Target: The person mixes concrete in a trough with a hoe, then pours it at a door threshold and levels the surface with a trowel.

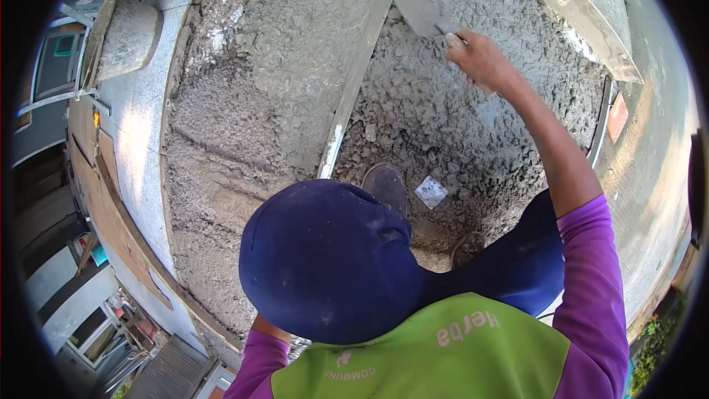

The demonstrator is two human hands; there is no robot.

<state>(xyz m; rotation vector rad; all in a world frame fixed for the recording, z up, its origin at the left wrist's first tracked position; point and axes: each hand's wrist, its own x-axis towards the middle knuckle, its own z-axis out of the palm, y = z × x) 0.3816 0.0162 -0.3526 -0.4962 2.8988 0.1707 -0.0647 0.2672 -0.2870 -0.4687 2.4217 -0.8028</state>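
My right hand is closed around the handle of a trowel, arm stretched forward. The flat grey blade lies over wet, lumpy mortar, with its tip against or very near a long metal straightedge. That bar runs from the top of the view down towards my bent knee. Smoother mortar spreads on the bar's left side; rougher, crumbly mix lies on its right. My left hand is hidden behind the knee, and only a bit of forearm shows by the purple sleeve.
A small square tile-like piece lies between my shoes. A concrete step edge bounds the upper right, with an orange-red flat piece beyond. Along the left runs a pale ledge. Boards and metal frames stand outside it.
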